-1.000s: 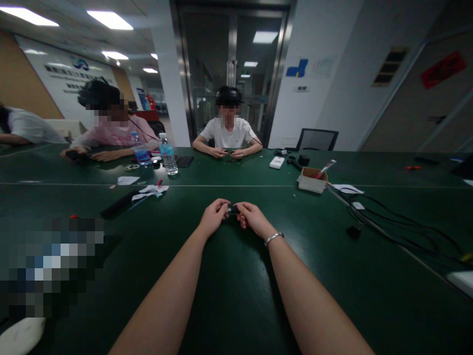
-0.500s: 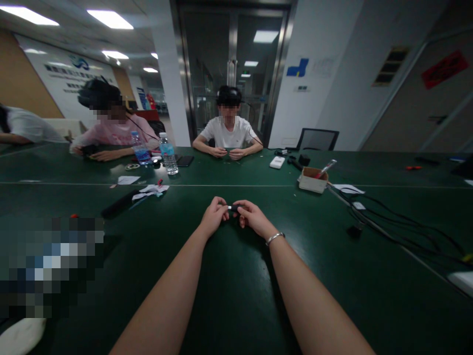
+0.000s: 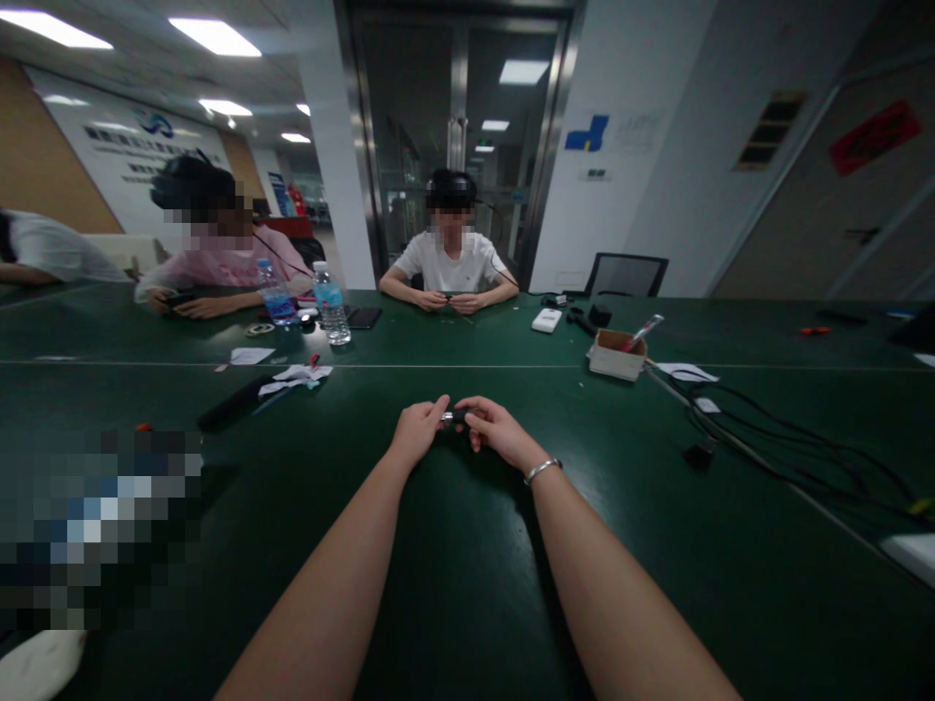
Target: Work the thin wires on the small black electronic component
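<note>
Between my hands, just above the green table, is a small black stick with a silver metal end, which looks like a USB stick (image 3: 459,416). My right hand (image 3: 497,428) pinches its black end between thumb and fingers. My left hand (image 3: 420,430) is at the silver end, its thumb raised along it and its other fingers curled behind, partly hidden. The stick lies roughly level, metal end to the left.
The green table (image 3: 467,584) carries two water bottles (image 3: 332,307), a small cardboard box (image 3: 617,355) with a pen-like item, black cables (image 3: 789,428) at right, and papers (image 3: 296,378) beside a dark cylinder (image 3: 234,403). Co-workers sit across, including one in a white shirt (image 3: 451,263).
My left hand has shifted slightly, and its thumb has straightened upward, showing more of the silver end. My right hand keeps its pinch almost in place.
</note>
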`<state>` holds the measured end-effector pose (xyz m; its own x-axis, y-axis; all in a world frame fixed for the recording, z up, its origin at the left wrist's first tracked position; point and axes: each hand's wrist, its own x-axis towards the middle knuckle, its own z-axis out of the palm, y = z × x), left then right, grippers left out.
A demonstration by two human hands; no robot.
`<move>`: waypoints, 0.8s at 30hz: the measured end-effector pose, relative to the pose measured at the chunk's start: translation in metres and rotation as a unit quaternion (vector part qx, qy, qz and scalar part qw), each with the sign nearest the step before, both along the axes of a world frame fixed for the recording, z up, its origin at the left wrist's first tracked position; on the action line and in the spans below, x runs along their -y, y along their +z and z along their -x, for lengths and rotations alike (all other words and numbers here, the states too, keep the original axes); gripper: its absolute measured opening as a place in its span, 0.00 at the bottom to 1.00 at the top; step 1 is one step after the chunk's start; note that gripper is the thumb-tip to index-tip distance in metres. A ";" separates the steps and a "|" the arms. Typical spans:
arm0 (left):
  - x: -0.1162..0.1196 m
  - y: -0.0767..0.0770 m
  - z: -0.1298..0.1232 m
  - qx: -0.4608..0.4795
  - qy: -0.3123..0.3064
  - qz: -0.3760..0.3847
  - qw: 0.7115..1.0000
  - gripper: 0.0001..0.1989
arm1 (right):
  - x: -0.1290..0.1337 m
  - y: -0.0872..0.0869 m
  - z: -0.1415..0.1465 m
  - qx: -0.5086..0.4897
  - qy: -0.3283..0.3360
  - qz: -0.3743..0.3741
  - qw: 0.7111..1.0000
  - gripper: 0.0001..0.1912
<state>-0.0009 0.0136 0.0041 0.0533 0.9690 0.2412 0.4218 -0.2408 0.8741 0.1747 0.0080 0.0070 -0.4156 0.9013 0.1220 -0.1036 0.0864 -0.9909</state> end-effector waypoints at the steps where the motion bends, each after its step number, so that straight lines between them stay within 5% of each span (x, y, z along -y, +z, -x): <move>1: 0.000 0.000 0.000 -0.005 0.009 -0.005 1.000 0.29 | 0.000 0.000 0.000 0.005 0.000 -0.004 1.000 0.15; 8: -0.003 -0.001 -0.006 0.044 0.004 0.019 0.999 0.29 | -0.001 -0.002 0.001 -0.034 -0.033 0.036 0.998 0.15; 12: -0.003 0.001 -0.003 0.137 -0.043 0.010 0.990 0.16 | -0.002 -0.001 0.001 -0.064 -0.074 0.085 0.992 0.10; 16: -0.002 0.004 0.000 0.173 -0.100 -0.042 0.979 0.19 | 0.000 0.001 0.001 -0.072 -0.079 0.095 0.990 0.08; 24: -0.004 0.001 0.000 0.157 -0.082 -0.038 0.984 0.13 | 0.002 0.002 0.000 -0.060 -0.058 0.073 0.994 0.11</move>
<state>-0.0011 0.0174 0.0051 0.1185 0.9323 0.3418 0.0852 -0.3525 0.9319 0.1747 0.0058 0.0093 -0.2980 0.9541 0.0284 -0.2202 -0.0398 -0.9747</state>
